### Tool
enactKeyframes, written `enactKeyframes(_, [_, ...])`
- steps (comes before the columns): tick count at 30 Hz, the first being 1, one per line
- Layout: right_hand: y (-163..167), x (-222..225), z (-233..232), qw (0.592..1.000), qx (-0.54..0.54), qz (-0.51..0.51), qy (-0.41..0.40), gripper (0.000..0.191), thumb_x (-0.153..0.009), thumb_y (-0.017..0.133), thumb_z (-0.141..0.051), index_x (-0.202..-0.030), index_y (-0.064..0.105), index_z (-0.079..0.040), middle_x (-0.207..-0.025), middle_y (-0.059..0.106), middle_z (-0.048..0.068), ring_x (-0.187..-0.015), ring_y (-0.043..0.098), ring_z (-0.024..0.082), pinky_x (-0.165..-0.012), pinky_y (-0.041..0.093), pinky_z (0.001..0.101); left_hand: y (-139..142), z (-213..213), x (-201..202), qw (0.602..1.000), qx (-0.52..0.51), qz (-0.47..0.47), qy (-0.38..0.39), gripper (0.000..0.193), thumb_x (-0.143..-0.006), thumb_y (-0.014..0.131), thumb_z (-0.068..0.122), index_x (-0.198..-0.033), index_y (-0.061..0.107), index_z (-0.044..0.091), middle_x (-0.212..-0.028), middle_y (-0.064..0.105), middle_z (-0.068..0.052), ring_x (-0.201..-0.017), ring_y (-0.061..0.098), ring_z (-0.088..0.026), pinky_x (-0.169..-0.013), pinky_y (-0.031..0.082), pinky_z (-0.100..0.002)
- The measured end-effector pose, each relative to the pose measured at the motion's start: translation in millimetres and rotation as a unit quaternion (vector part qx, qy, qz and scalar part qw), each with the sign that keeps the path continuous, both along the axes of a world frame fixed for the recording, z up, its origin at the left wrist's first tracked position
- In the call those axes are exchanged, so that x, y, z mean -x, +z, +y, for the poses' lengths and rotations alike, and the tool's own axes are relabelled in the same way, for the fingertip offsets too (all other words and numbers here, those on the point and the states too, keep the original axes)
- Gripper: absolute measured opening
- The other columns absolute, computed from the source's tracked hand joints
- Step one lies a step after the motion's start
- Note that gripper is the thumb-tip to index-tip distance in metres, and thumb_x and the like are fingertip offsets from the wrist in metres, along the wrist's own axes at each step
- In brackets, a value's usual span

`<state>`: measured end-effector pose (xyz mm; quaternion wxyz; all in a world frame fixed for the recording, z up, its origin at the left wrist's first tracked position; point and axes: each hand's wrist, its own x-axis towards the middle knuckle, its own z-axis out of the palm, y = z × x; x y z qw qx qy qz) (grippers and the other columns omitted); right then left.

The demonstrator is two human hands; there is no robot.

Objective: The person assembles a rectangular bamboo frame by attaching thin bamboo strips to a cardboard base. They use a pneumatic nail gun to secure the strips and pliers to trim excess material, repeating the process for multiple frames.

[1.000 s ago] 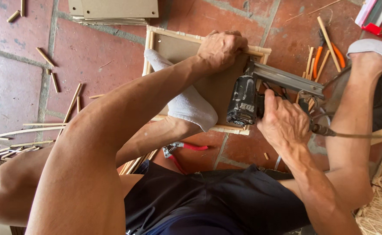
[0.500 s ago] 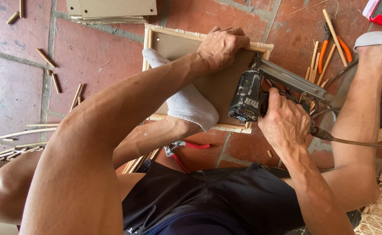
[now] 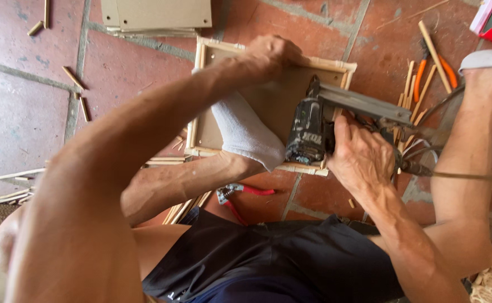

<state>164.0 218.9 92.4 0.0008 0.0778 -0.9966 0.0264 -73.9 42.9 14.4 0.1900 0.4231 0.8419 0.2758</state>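
Observation:
A brown board framed with pale bamboo strips [image 3: 209, 132] lies on the red tile floor, pinned under my white-socked foot [image 3: 246, 134]. My left hand [image 3: 274, 53] presses down on the frame's far edge. My right hand [image 3: 361, 154] is wrapped around the grip of a black pneumatic nail gun [image 3: 310, 132], whose nose points at the frame's right side. The gun's long grey magazine [image 3: 363, 104] sticks out to the right, and its hose [image 3: 459, 175] trails off the right edge.
A stack of brown boards [image 3: 156, 14] lies at the top. Red-handled pliers [image 3: 240, 193] rest near my leg, orange-handled pliers [image 3: 422, 70] among bamboo sticks [image 3: 411, 90] on the right. Short bamboo offcuts [image 3: 72, 78] are scattered on the left. My other socked foot [image 3: 490, 59] is far right.
The nail gun and my right hand have shifted slightly toward the frame's upper right side. My left hand keeps pressing on the far edge.

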Motion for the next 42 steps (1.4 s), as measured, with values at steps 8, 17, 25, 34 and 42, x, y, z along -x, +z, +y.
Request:
enactKeyframes(8, [-7, 12, -3, 1.000, -0.002, -0.026, 0.001, 0.046, -0.087, 0.079, -0.014, -0.124, 0.063, 0.007, -0.069, 0.066, 0.012, -0.052, 0.059, 0.019, -0.047, 0.050, 0.0365, 5, -34, 4, 0.993, 0.091, -0.075, 0.014, 0.032, -0.105, 0.052, 0.012, -0.126, 0.072, 0.027, -0.128, 0.070, -0.003, -0.114, 0.067, -0.024, -0.101, 0.051, -0.037])
enactKeyframes(17, [-4, 18, -7, 0.997, -0.007, -0.082, -0.013, 0.050, -0.077, 0.079, -0.008, -0.122, 0.061, 0.006, -0.063, 0.064, 0.012, -0.051, 0.061, 0.022, -0.045, 0.051, 0.0367, 29, -74, 39, 0.987, 0.114, -0.117, -0.001, 0.027, -0.103, 0.058, 0.016, -0.125, 0.073, 0.023, -0.129, 0.069, -0.003, -0.111, 0.069, -0.019, -0.094, 0.056, -0.035])
enactKeyframes(25, [19, 43, -41, 0.996, 0.011, -0.058, 0.066, 0.069, -0.060, 0.085, -0.011, -0.121, 0.058, 0.007, -0.077, 0.069, 0.019, -0.070, 0.071, 0.032, -0.059, 0.057, 0.0423, -16, -153, 23, 0.933, -0.099, -0.182, 0.294, 0.042, -0.090, 0.083, 0.029, -0.125, 0.071, 0.009, -0.107, 0.076, -0.010, -0.096, 0.074, -0.016, -0.083, 0.062, -0.029])
enactKeyframes(34, [18, 54, -50, 0.993, -0.015, -0.103, 0.061, 0.077, -0.060, 0.094, -0.015, -0.124, 0.058, 0.007, -0.076, 0.069, 0.019, -0.068, 0.070, 0.029, -0.057, 0.054, 0.0417, -52, -149, 3, 0.792, -0.380, -0.333, 0.343, 0.034, -0.102, 0.075, 0.018, -0.127, 0.067, -0.004, -0.098, 0.066, -0.001, -0.091, 0.059, -0.010, -0.085, 0.052, -0.027])
enactKeyframes(42, [-3, 47, -41, 0.992, -0.016, -0.098, 0.072, 0.068, -0.069, 0.096, -0.019, -0.121, 0.060, 0.006, -0.074, 0.068, 0.016, -0.062, 0.066, 0.023, -0.051, 0.051, 0.0342, -50, -152, -2, 0.829, -0.335, -0.292, 0.340, 0.043, -0.102, 0.072, 0.033, -0.130, 0.062, 0.001, -0.095, 0.067, -0.002, -0.092, 0.064, -0.012, -0.089, 0.058, -0.031])
